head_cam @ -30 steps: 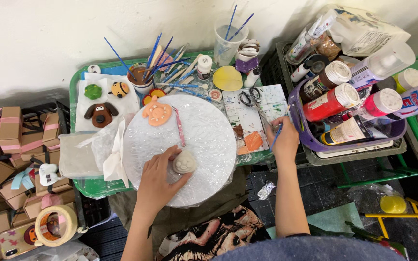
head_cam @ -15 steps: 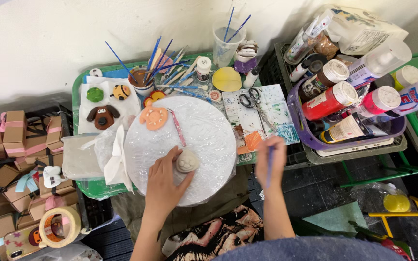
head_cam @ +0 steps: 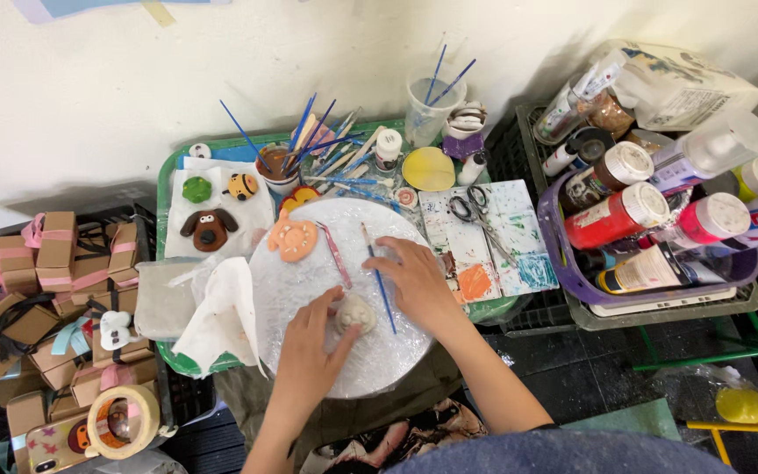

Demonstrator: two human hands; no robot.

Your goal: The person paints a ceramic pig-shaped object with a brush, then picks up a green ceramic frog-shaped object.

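Observation:
My left hand (head_cam: 313, 344) pinches a small pale clay figure (head_cam: 354, 313) on a round white board (head_cam: 370, 290) wrapped in clear film. My right hand (head_cam: 416, 279) rests on the board just right of the figure and holds a thin blue-handled paintbrush (head_cam: 379, 281), its tip pointing away from me. An orange clay piece (head_cam: 292, 238) and a pink stick tool (head_cam: 337, 254) lie on the far left part of the board.
A green tray (head_cam: 165, 189) holds a brown clay dog (head_cam: 209, 228), small green and yellow figures, cups of brushes, scissors (head_cam: 467, 209) and a stained paint palette (head_cam: 502, 237). A purple basket of paint bottles (head_cam: 563, 263) stands right. Small tied cardboard boxes (head_cam: 37, 298) and a tape roll (head_cam: 120, 421) lie left.
My right hand has moved left from the palette onto the round board with the brush. My left hand has stayed on the clay figure.

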